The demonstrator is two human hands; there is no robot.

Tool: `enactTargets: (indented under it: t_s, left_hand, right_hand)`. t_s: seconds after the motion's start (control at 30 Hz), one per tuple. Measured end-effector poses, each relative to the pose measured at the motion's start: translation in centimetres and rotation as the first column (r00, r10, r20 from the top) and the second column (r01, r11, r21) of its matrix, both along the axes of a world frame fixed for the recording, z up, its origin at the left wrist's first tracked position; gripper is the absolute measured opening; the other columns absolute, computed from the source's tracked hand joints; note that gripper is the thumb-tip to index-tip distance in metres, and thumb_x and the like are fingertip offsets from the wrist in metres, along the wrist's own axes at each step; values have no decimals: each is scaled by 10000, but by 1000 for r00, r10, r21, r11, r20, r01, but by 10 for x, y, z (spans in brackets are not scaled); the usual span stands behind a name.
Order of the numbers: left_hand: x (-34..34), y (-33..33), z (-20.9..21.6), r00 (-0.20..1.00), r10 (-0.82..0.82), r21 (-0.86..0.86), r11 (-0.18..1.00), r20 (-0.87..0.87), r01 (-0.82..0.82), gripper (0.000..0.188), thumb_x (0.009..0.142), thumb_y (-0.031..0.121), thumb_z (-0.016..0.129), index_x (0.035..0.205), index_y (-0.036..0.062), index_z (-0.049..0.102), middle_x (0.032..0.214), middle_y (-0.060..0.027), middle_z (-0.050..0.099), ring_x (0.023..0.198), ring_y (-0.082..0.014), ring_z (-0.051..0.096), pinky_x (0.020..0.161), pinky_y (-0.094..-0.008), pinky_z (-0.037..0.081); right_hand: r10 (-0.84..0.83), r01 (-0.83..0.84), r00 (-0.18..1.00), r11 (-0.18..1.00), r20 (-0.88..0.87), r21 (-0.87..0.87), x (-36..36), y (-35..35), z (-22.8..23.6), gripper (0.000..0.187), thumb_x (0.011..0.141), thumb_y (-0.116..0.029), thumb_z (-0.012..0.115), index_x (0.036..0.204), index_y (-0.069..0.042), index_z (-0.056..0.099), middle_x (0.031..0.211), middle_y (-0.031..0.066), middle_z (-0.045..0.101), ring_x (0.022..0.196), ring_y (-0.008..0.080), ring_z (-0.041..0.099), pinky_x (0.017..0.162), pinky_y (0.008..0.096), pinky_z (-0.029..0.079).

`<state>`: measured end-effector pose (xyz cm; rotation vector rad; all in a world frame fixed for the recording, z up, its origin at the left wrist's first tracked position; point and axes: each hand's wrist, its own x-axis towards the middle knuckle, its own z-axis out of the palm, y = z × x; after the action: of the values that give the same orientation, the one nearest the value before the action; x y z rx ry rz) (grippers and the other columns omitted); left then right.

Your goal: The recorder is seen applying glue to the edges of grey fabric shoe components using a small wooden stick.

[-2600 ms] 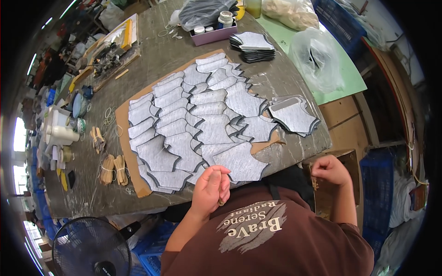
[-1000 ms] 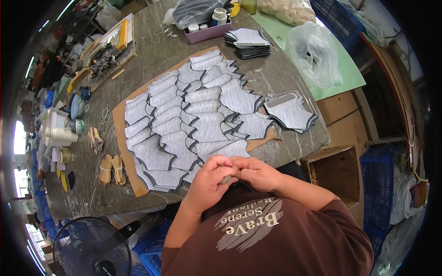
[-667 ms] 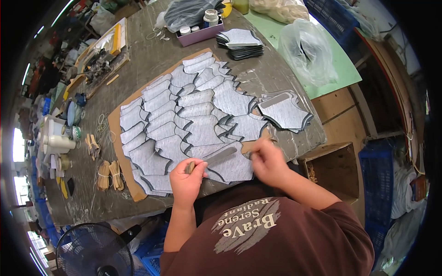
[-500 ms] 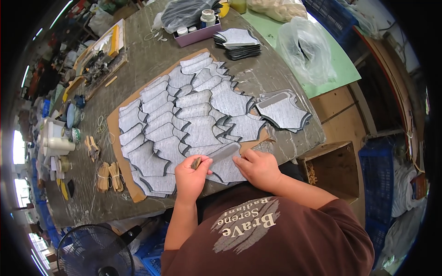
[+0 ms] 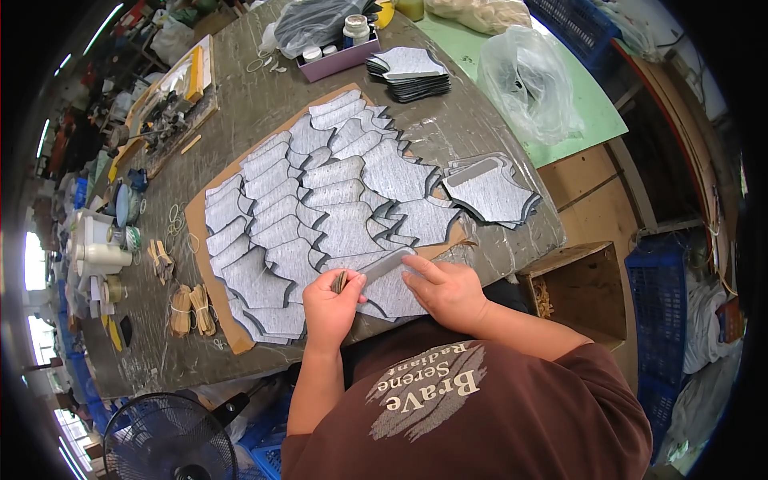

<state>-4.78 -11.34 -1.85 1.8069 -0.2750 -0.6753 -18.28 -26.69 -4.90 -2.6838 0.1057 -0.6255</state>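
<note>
The left hand [image 5: 330, 310] pinches a small brownish bundle [image 5: 341, 282] between thumb and fingers; its exact make-up is hard to discern. The right hand [image 5: 445, 294] has its fingers loosely unfolded, their tips against a grey piece [image 5: 394, 294] with 1 darker band. That piece lies between both hands at the near edge of the spread grey pieces [image 5: 340, 212]. Farther back, a purple box [image 5: 342, 65] holds 2 small white-capped pots [image 5: 320, 52] and 1 taller jar [image 5: 356, 30]. Beside the table [image 5: 512, 254], an open brown box [image 5: 588, 276] contains tan scraps [image 5: 544, 299].
</note>
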Motion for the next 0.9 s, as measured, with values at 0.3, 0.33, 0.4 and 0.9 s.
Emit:
enactTargets:
  t_s: [0.3, 0.33, 0.4, 0.9]
  left_hand:
    - [-1, 0, -9, 917, -79, 168, 986, 390, 14, 94, 768, 53, 678, 793, -29, 639, 688, -112, 628, 584, -194, 596, 548, -293, 451]
    - [-3, -2, -5, 854, -107, 174, 985, 509, 20, 85, 734, 50, 685, 766, -12, 637, 690, -150, 604, 611, -283, 580, 559, -350, 441]
    - [-5, -6, 1, 752, -175, 226, 973, 635, 36, 69, 727, 43, 684, 742, 2, 631, 654, -133, 566, 595, -303, 550, 542, -367, 426]
    - [-24, 3, 8, 992, 55, -342, 935, -114, -91, 187, 834, -17, 601, 1011, 2, 544, 785, -84, 616, 509, -58, 495, 431, -179, 369]
  right_hand:
    - [12, -14, 998, 1000, -59, -21, 0, 0, 1, 203, 699, -127, 660, 902, -123, 647, 1105, 4, 597, 595, 161, 575, 518, 306, 470]
    - [14, -16, 998, 1000, -66, -24, 1, 0, 2, 200, 699, -127, 658, 898, -121, 643, 1100, 7, 599, 598, 164, 579, 519, 307, 472]
    - [14, -15, 998, 1000, -58, -6, 1, 0, 3, 198, 698, -126, 657, 896, -119, 641, 1095, 9, 599, 603, 167, 583, 520, 308, 472]
    - [-175, 190, 979, 566, -108, 802, -2, -37, 45, 155, 805, -36, 627, 952, 11, 644, 758, 94, 656, 683, 118, 587, 635, 266, 472]
